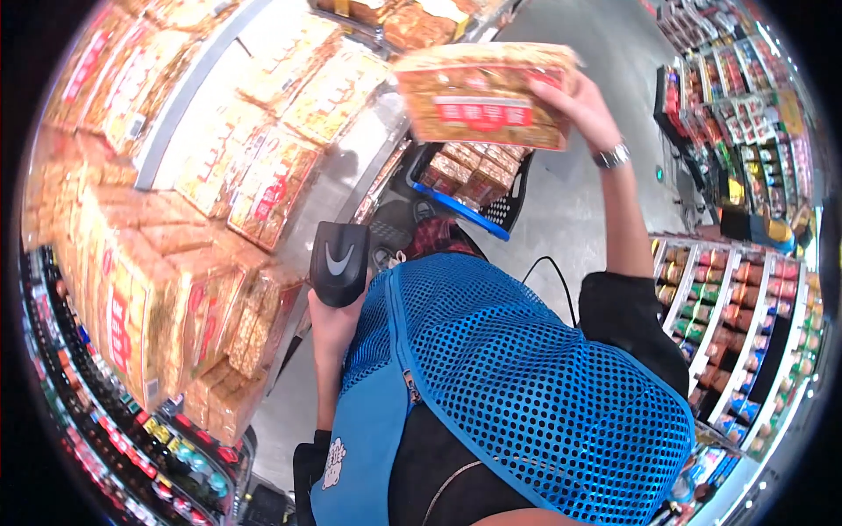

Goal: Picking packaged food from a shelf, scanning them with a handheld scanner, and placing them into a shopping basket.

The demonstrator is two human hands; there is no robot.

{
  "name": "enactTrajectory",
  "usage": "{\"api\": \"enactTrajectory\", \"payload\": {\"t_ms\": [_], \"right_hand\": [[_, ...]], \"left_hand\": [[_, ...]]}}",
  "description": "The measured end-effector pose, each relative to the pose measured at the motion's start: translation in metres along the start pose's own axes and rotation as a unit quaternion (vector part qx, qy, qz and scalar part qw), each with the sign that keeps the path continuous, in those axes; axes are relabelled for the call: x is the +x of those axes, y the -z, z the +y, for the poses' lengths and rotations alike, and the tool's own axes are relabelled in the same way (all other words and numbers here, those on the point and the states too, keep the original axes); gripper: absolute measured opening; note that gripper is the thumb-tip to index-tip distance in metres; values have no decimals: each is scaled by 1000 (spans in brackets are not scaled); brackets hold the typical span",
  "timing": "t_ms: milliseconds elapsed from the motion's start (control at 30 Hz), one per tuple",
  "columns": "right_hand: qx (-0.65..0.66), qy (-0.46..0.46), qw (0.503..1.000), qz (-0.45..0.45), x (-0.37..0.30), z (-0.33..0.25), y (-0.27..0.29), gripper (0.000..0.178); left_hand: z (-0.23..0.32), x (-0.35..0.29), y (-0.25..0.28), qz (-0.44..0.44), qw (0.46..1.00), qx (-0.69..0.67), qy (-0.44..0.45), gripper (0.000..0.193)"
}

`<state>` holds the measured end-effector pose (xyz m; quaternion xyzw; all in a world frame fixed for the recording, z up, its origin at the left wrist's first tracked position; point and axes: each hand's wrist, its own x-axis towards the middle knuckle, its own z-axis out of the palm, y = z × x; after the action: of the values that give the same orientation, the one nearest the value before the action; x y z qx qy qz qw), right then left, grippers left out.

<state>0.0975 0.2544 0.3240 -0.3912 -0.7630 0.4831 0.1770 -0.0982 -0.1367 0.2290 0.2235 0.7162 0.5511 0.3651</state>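
Observation:
My right hand (586, 107) grips one end of a clear-wrapped pack of golden baked snacks (484, 98) with a red label. The pack is held up at the top middle, slightly blurred. It is above a black shopping basket (504, 210) with a blue edge, where several similar packs (474, 173) lie. Lower and to the left, my left hand (338, 314) is wrapped round a black handheld barcode scanner (340, 263); the scanner's head hides most of its handle and my fingers. Beside it, like packs (270, 188) lie on the left shelf.
Tall stacks of wrapped golden packs (145, 289) fill the left side, above a lower shelf of bottles (105, 412). Right of me stand racks of coloured packets (728, 316) and more shelves (745, 114). Grey floor (605, 53) runs between them. A black cable (561, 272) hangs near my right side.

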Motion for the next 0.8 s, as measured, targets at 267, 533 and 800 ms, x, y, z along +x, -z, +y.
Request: {"api": "enactTrajectory", "payload": {"t_ms": [267, 533, 800], "right_hand": [[-350, -115, 927, 70, -21, 173, 21, 63], [-408, -211, 884, -92, -4, 378, -98, 71], [-411, -266, 869, -67, 3, 534, -179, 53]], "left_hand": [[-17, 45, -51, -58, 996, 48, 53, 32], [-26, 69, -83, -32, 978, 204, 21, 37], [-25, 83, -117, -2, 936, 251, 245, 33]]}}
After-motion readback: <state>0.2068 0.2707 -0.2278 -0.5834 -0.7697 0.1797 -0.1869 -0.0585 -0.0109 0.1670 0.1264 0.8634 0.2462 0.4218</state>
